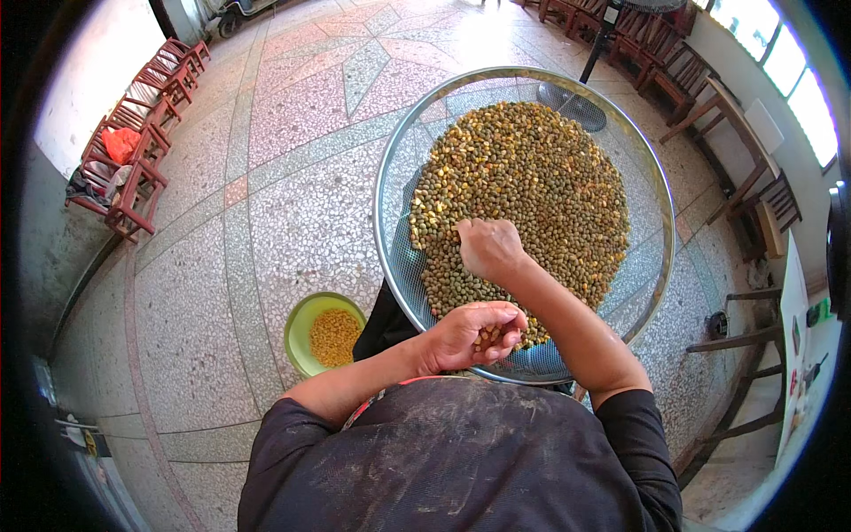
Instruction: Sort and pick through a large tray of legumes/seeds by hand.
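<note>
A large round metal mesh sieve [403, 199] is before me, with a thick layer of mixed brown, green and yellowish beans or kernels [532, 173] spread over it. Over the left part of that layer is my right hand [490, 247], its fingers curled down at the beans. Whether a bean is between those fingertips is hidden. My left hand [465, 336] is cupped, palm up, at the sieve's near edge and holds several pale brown kernels [488, 334]. Left of the sieve, a green plastic bowl [298, 326] on the floor contains small yellow kernels [334, 337].
Red wooden chairs [143, 149] line the left wall, one bearing a red plastic bag [120, 144]. More chairs [655, 46] stand along the right wall. Beyond the sieve is a fan on a stand [595, 53]. A wooden bench [738, 133] stands at right on the terrazzo floor [306, 219].
</note>
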Available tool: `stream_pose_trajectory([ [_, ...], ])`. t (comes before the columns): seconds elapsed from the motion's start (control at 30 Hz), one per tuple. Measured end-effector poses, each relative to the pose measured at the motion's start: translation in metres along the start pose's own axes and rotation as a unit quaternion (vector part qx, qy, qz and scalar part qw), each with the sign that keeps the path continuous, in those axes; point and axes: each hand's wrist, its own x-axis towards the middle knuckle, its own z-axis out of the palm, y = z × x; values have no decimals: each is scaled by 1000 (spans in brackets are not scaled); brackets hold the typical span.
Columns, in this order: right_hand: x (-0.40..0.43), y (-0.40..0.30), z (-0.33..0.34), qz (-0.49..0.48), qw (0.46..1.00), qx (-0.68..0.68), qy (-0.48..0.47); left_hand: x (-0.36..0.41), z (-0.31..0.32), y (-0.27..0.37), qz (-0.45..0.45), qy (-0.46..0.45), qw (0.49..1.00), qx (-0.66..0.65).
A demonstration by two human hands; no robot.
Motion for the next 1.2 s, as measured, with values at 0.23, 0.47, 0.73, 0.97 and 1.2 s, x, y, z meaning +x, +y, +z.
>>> stream_pose_trajectory([
  [0.23,-6,38,-7,71,986,147,28,1,-4,0,0,-7,1000,-29],
  [0.47,-23,36,-78,25,723,657,-211,6,-16,0,53,55,986,-148],
  [0.73,-9,25,-11,-27,929,367,40,8,-18,-2,18,7,989,-145],
  [0.97,-1,4,5,-42,997,54,22,4,-13,-1,11,-2,993,-117],
  [1.2,-5,-4,-8,-30,999,11,-32,3,-15,-1,5,-14,993,-120],
])
